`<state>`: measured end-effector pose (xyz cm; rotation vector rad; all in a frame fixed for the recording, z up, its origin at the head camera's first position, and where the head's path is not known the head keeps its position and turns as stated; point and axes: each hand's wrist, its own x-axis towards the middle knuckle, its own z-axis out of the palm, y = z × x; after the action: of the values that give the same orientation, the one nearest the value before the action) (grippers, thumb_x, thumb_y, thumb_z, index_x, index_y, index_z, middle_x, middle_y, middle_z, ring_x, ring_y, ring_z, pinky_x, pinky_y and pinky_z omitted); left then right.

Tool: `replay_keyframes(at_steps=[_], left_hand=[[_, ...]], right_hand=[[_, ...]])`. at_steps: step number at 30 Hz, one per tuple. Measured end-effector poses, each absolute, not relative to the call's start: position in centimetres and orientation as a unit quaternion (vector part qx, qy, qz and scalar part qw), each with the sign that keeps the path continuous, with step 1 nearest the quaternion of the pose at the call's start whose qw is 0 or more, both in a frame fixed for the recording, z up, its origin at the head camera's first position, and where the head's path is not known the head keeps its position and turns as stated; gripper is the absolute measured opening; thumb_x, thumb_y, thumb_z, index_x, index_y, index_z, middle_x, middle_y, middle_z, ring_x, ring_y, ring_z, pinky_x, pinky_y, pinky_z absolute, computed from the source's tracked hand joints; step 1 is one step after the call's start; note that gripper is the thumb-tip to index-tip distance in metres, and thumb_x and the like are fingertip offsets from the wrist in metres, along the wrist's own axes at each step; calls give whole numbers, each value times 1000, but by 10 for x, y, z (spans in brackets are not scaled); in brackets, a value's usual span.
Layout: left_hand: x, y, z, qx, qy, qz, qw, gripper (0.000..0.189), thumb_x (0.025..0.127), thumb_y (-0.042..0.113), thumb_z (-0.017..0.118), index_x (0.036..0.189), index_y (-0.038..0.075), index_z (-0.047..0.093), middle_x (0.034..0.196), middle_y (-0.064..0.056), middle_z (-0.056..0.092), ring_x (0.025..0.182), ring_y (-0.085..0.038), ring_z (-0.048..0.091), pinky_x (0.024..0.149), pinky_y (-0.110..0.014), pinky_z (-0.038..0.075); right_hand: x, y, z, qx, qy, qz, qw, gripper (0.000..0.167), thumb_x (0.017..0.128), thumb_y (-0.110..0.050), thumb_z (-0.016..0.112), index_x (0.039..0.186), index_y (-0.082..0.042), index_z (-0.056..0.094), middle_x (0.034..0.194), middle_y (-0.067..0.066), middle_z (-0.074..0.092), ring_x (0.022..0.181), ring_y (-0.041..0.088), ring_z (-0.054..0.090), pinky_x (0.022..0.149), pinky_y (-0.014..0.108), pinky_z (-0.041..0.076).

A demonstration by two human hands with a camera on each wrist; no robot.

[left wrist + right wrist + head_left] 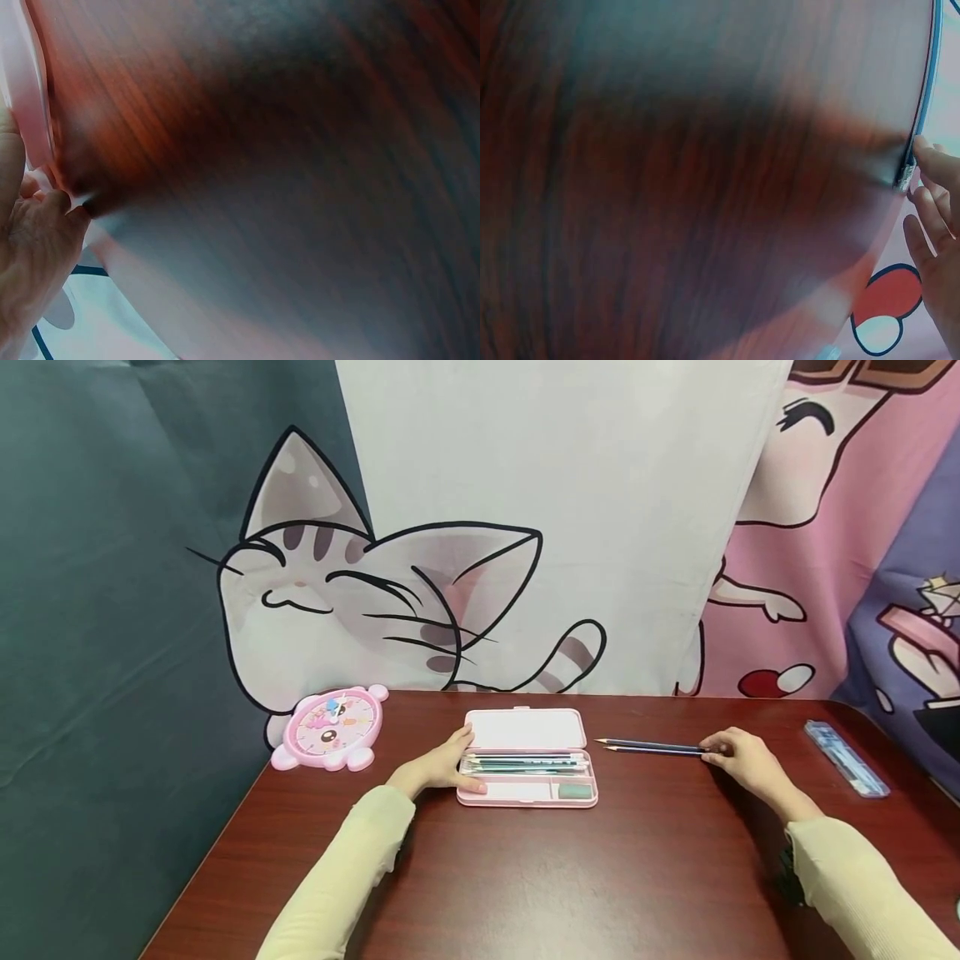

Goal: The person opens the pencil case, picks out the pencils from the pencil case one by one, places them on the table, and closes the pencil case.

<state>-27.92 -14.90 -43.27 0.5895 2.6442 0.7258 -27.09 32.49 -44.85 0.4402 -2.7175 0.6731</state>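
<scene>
A pink pencil case [525,802] lies open on the table, its lid folded back. Several pencils [525,766] lie in its long compartment, and a green eraser [575,791] fills the front right one. At the case's left end, my left hand [442,767] grips it, thumb over the front corner and fingers by the hinge. The left wrist view shows the pink edge [34,97] against that hand. Over to the right, my right hand [742,762] pinches the blunt ends of two dark pencils [648,747], whose sharpened tips point left toward the case.
A pink animal-shaped clock [333,727] lies at the back left of the brown table [540,877]. A clear blue-tinted packet [847,758] is at the far right. A cloth with cartoon cats [637,485] hangs behind the table's back edge.
</scene>
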Motion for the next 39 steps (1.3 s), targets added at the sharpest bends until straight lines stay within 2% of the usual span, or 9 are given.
replay_keyframes(at_steps=[5,10,16,20,23,26,33,36,39], left_hand=[[-280,-151,-432,206,930,257,166,99,72,34,77,143,-5,20,153,-16,9,140,-29,16,113,-41,20],[-280,-154,-432,202,929,260,170,99,72,34,77,143,-5,20,154,-16,8,141,-29,14,114,-41,19],[-279,-157,-432,193,929,266,170,100,71,36,77,143,-4,19,154,-15,8,141,-29,14,113,-42,19],[-279,-155,-434,193,929,267,168,100,71,35,77,143,-4,20,154,-15,8,141,-29,15,113,-42,19],[-277,-152,-434,192,930,267,166,99,72,35,76,143,-4,20,154,-15,9,141,-28,15,113,-41,20],[-276,-149,-435,190,930,268,168,99,72,35,76,143,-4,19,154,-14,8,141,-28,15,113,-42,20],[-276,-150,-436,195,923,280,177,104,70,43,75,144,-2,17,154,-13,7,142,-26,12,114,-42,17],[-276,-152,-434,203,920,288,174,108,68,50,74,144,-4,18,154,-13,7,141,-27,13,114,-41,17],[-277,-153,-433,204,920,285,175,108,69,50,74,144,-3,18,154,-13,7,141,-26,13,114,-41,17]], right_hand=[[-274,315,-447,153,-943,252,156,18,71,-6,75,87,0,69,81,14,64,69,13,52,61,24,43],[-278,291,-449,152,-936,281,149,20,73,-11,75,90,-1,70,83,13,66,72,12,56,65,23,45],[-279,238,-449,176,-922,332,93,25,76,-17,73,94,0,68,84,11,68,74,10,61,69,25,48],[-275,200,-450,202,-904,373,55,26,77,-16,72,98,0,67,92,13,68,82,19,65,74,30,51],[-272,178,-449,220,-895,387,36,24,78,-15,72,98,-2,68,94,12,68,85,23,64,75,32,50],[-271,165,-448,237,-897,374,27,22,78,-15,71,96,-4,69,89,7,67,83,18,58,73,29,46],[-271,159,-447,288,-895,341,15,23,77,-20,72,94,-6,70,87,3,66,81,16,45,69,26,36],[-272,159,-445,301,-893,334,8,22,77,-22,71,94,-6,70,86,2,64,80,17,42,67,25,34],[-273,157,-444,314,-896,313,9,19,79,-21,70,93,-7,70,83,1,62,79,15,40,66,25,32]])
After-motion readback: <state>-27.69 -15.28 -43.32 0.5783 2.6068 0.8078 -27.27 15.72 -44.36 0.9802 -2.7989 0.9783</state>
